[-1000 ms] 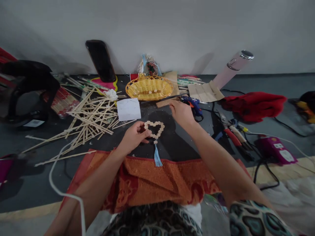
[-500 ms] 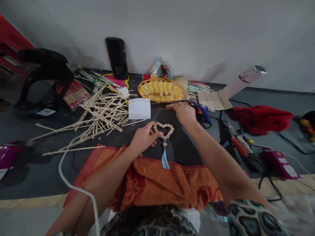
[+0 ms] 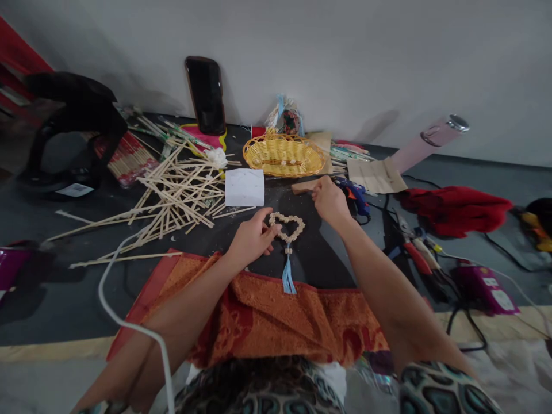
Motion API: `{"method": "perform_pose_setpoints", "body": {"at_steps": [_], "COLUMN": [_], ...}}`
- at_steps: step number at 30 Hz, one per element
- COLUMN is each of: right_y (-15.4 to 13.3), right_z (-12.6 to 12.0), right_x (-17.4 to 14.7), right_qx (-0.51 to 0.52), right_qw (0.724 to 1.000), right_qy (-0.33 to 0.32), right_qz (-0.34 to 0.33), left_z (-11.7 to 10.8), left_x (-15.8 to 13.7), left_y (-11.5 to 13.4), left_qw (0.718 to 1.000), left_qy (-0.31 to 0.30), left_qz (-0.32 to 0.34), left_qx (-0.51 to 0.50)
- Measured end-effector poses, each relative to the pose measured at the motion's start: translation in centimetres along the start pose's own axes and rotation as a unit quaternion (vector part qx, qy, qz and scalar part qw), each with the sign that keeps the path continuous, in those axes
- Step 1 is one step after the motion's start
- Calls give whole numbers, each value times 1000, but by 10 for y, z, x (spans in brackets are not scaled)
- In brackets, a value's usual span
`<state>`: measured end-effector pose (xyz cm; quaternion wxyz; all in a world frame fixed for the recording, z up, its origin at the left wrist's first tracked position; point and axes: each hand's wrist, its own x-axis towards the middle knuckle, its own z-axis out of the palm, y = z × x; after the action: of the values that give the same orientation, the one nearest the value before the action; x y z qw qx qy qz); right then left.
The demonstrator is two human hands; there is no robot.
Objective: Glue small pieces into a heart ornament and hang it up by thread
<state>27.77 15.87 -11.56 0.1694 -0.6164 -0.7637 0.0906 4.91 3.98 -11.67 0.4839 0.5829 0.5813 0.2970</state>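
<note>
On the dark tabletop lies a heart-shaped beaded ornament [image 3: 297,231] with a light blue tassel [image 3: 288,277] below it. My left hand [image 3: 252,237] holds its left edge between thumb and forefinger. Farther up, my right hand [image 3: 330,201] has its fingers drawn together beside a flat brown strip [image 3: 304,187]; whatever is between the fingertips is hidden. A blue glue gun [image 3: 357,195] lies just right of that hand. Above it stands a yellow woven basket [image 3: 282,148] with a few small pale pieces inside.
Many thin wooden sticks [image 3: 176,195] are piled at left, next to a white paper square [image 3: 244,188]. An orange towel [image 3: 297,322] covers the front edge. Pliers [image 3: 416,250], a red cloth [image 3: 457,210] and a pink flask [image 3: 431,144] are at right. A white cable [image 3: 129,325] crosses my left forearm.
My right hand has shifted slightly right and down, uncovering more of the brown strip. My left hand stays at the heart's left edge. The view has shifted slightly.
</note>
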Motion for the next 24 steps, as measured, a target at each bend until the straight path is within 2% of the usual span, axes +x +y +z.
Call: {"method": "perform_pose_setpoints", "body": {"at_steps": [3,6,11,17,20,24], "right_y": [2,-2,-11,-9,-10,-11], "right_z": [1,2,1,-6,-9,-9], "right_x": [-4,-3,6,17,21,24], "right_qx": [5,-15,-76,-88,-91,-96], "right_qw": [999,999,997,995,995,994], "right_qy": [33,49,2,-33,-45,-54], "right_qz": [20,1,6,18,23,28], "left_z": [-1,-2,-4,-3,1,10], "left_x": [-1,-1,-3,-3,8,31], "left_y": [2,3,6,21,32,45], "left_qw": [1000,999,986,974,956,906], "left_qy": [12,29,83,110,107,92], "left_qz": [2,20,79,143,202,256], "left_qx": [8,42,124,138,185,325]}}
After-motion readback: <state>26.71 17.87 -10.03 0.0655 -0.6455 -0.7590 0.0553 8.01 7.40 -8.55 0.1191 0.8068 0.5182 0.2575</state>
